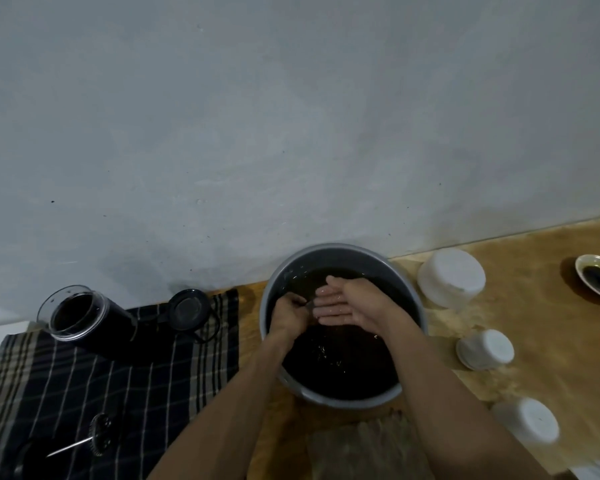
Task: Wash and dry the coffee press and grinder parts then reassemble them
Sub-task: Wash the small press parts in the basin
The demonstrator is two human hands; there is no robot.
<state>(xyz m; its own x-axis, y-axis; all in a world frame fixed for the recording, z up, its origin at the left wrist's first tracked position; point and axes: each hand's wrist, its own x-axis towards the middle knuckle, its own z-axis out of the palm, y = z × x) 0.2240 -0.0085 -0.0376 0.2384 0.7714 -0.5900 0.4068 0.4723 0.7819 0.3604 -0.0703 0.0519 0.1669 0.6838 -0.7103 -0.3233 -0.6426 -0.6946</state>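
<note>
Washing is in progress at lower centre of frame: both hands work over a grey basin (pixel 409 296) filled w/ dark water. Left hand (pixel 288 315) has fingers curled around a small dark part (pixel 309 304); only a sliver shows, so its identity cannot be told. Right hand (pixel 347 303) lies palm-up, fingers straight and released, wet, just beside the left, apparently receiving or backing the part. At left of frame a dark checked cloth (pixel 125 382) carries the remaining items: a clear-rimmed dark container (pixel 80 315) at upper left, a round black lid or filter piece (pixel 189 310) next to it, and the plunger rod w/ mesh disc (pixel 84 441) at lower left. White upturned cups (pixel 451 277) stand at right on the wooden counter (pixel 534 323). Handling, as judgement: the held part is small, wet, likely slippery; pinch by its edges over the basin so a drop lands in water. Container appears glass or clear plastic, so fragile: grip around the body w/ a dry hand, not the rim. Mesh disc bends easily; lift the plunger by the rod. Drying and reassembly not yet started.
</note>
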